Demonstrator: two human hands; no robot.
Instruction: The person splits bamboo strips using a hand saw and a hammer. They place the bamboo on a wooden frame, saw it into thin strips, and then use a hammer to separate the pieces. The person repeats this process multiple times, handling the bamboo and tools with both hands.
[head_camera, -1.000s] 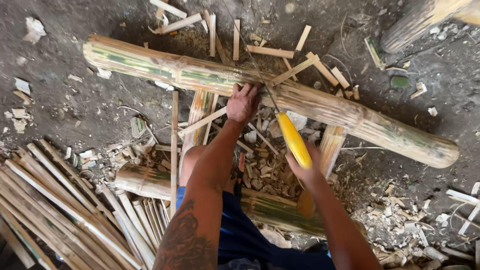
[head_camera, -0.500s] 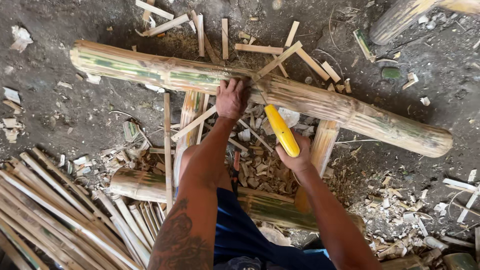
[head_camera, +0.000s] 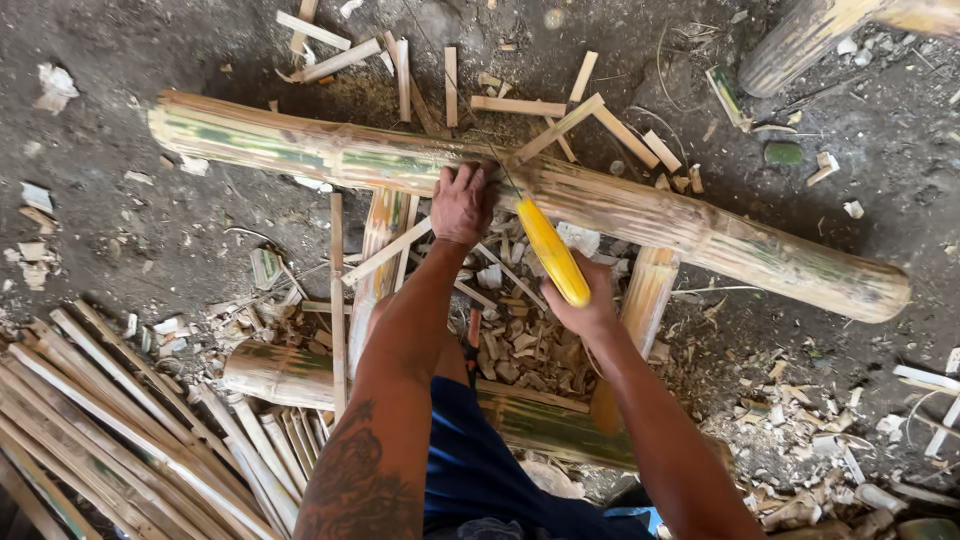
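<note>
**Bamboo pole pinned and cut with a yellow-handled saw**

A long bamboo pole is laid across the middle of the frame, from upper left to right, and is carried on shorter bamboo supports over a dirt floor. The left hand is pressed flat on the pole at centre frame, fingers spread over its top; nothing is enclosed in that grip. The right hand is closed around the lower end of a saw with a yellow handle, and the tool is angled up toward the pole just right of the left hand. The blade is thin and hard to make out where it meets the bamboo. Offcuts and chips are heaped below the pole, and split strips are stacked at lower left.

The main hazard is judged to be the closeness of the left fingers to the cutting line: a slip or jump of the blade out of its kerf could carry it onto them. The pole is round and is held only by hand pressure, so it could be rolled on its supports by a hard stroke. Footing could be spoiled by the loose chips underneath.
</note>
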